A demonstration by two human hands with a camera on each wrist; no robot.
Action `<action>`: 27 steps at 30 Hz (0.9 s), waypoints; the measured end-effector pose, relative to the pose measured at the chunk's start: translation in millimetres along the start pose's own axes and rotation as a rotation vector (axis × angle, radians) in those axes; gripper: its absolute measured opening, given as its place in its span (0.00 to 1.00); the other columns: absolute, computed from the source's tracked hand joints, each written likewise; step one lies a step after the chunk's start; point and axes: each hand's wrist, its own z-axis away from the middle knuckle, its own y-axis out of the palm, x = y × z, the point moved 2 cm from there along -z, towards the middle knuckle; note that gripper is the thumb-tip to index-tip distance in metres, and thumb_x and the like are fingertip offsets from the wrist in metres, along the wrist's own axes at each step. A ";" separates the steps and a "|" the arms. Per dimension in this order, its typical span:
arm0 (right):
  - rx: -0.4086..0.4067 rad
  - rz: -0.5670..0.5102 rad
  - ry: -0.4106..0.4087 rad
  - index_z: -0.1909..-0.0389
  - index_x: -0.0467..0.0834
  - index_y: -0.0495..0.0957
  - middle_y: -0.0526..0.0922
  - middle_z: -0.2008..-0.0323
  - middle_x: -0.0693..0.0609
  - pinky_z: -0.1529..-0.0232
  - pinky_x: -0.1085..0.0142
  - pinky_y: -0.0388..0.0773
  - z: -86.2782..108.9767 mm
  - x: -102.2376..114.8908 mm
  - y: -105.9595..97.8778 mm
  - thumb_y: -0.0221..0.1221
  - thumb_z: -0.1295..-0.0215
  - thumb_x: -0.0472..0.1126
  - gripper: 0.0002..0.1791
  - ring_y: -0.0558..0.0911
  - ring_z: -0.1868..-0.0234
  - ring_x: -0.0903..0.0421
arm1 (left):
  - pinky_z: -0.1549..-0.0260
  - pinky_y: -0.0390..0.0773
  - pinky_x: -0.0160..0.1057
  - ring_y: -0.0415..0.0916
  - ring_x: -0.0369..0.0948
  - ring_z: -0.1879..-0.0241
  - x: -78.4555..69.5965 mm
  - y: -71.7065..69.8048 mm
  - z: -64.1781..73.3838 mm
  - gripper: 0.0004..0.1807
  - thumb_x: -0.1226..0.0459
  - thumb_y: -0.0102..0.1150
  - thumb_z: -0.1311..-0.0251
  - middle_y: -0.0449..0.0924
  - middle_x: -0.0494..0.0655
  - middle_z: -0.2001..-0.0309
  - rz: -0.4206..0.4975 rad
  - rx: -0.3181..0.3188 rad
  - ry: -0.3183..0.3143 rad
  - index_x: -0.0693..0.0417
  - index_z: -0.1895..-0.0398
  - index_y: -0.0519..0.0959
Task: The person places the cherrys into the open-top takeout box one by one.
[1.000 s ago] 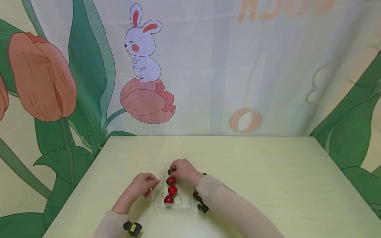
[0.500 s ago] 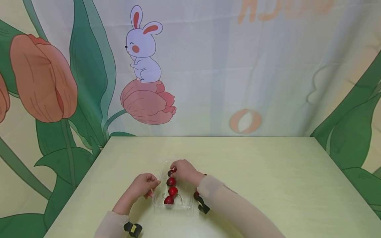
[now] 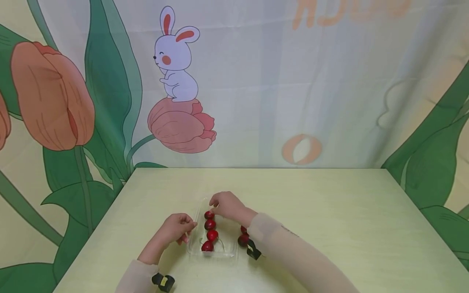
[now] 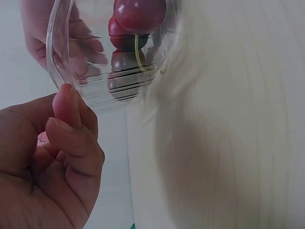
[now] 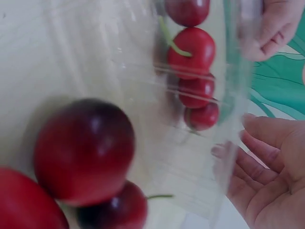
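Observation:
A clear plastic tray [image 3: 229, 253] lies on the table, with a row of red cherries inside. The nearest cherry [image 3: 207, 245] and the one behind it show green stems. At the tray's left rim, my left hand [image 3: 177, 228] pinches the edge between thumb and finger; the left wrist view shows this grip on the rim [image 4: 57, 62]. My right hand [image 3: 228, 205] hovers at the row's far end, right by the farthest cherry [image 3: 209, 215]. In the right wrist view that hand [image 5: 271, 167] has loosely spread fingers, holding nothing, beyond the tray's wall.
More cherries [image 3: 243, 240] lie on the table right of the tray, partly hidden by the right sleeve and its black wrist camera [image 3: 253, 250]. Close up, a dark red cherry [image 5: 86, 150] shows among them. A printed curtain [image 3: 249, 81] hangs behind the table's back edge.
My right hand has let go of the farthest cherry and risen slightly away from it. More of the cherries beside the tray now show. The left hand stays put at the rim.

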 end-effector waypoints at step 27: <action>-0.021 -0.086 -0.133 0.49 0.40 0.84 0.88 0.51 0.44 0.59 0.71 0.80 67.8 -26.5 -54.9 0.63 0.30 0.39 0.12 0.85 0.54 0.53 | 0.84 0.70 0.31 0.70 0.35 0.86 -0.2 -0.9 1.7 0.10 0.65 0.59 0.30 0.74 0.44 0.78 -0.007 -0.002 0.023 0.64 0.66 0.77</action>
